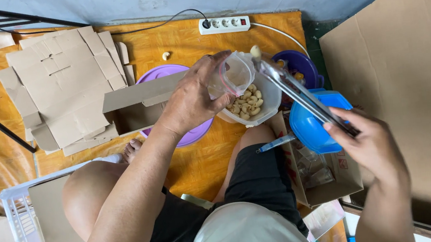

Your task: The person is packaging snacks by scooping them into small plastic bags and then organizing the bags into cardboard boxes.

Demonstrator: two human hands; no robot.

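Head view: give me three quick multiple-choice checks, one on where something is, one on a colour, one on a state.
1. Where is the white bowl of nuts?
A. under the left hand
B. inside the white crate
C. on the flattened cardboard

2. What colour is the bowl beside the right hand?
A. red
B. blue
C. green

3. What do the metal tongs grip at their tip?
A. nothing
B. a spoon
C. one pale nut

Answers:
1 A: the hand, holding a clear bag, hovers over it.
2 B: it is plainly blue.
3 C: the nut sits at the tip.
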